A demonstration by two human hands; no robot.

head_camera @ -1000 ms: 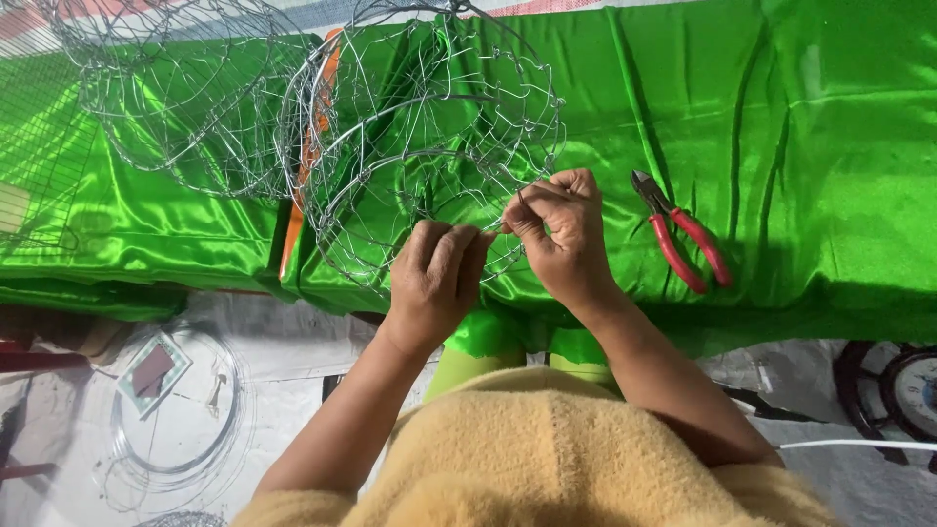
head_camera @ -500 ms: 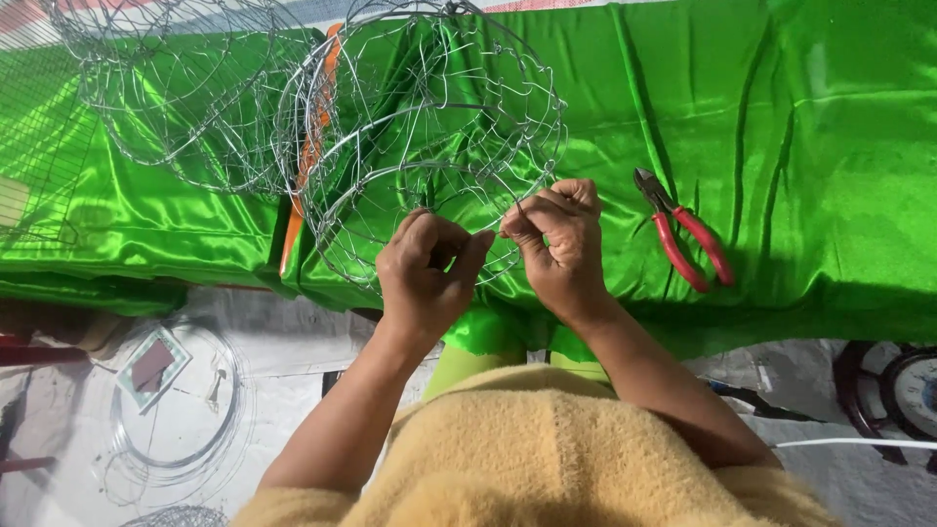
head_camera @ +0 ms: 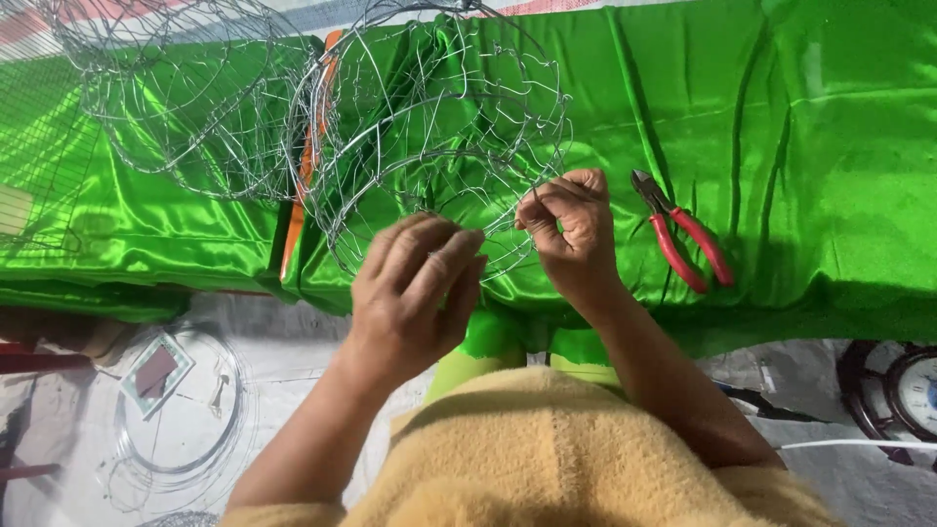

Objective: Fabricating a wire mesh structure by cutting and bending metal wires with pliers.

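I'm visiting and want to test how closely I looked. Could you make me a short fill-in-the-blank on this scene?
1. The cloth spread over the table is ____.
2. The pliers with red handles lie beside the person's ____ hand.
3. The left hand and the other hand both work at a frame made of thin ____.

Missing words: green; right; wire

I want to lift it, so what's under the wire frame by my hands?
Green satin cloth lies under the wire frame; an orange strip shows beside it. Whatever the cloth covers stays hidden.
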